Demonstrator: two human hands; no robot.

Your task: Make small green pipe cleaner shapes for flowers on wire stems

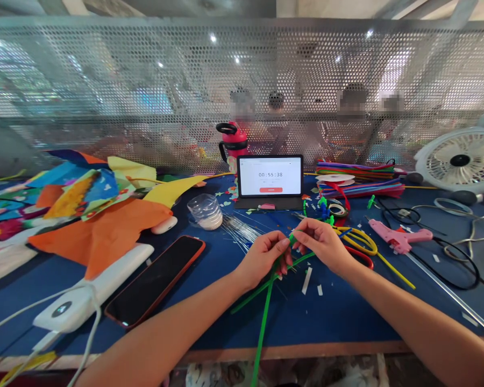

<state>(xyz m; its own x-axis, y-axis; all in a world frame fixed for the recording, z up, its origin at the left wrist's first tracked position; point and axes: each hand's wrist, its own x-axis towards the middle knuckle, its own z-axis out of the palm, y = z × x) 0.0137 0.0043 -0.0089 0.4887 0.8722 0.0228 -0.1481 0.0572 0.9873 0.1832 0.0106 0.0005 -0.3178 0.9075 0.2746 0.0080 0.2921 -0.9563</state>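
Long green pipe cleaners run through my hands over the front of the blue table. My left hand pinches them between thumb and fingers, with one strand hanging down past the table's front edge. Close against it, my right hand pinches the upper end, where a short green bit shows between the fingertips. Another green strand slants toward the lower left. Just behind my hands lie thin metal wires. To the right are bent yellow pipe cleaners beside red ones.
A pink glue gun with its cord lies right, near a white fan. A tablet stands behind, beside a clear plastic cup. Left are a phone, a white power bank and felt sheets. Perforated metal forms the back.
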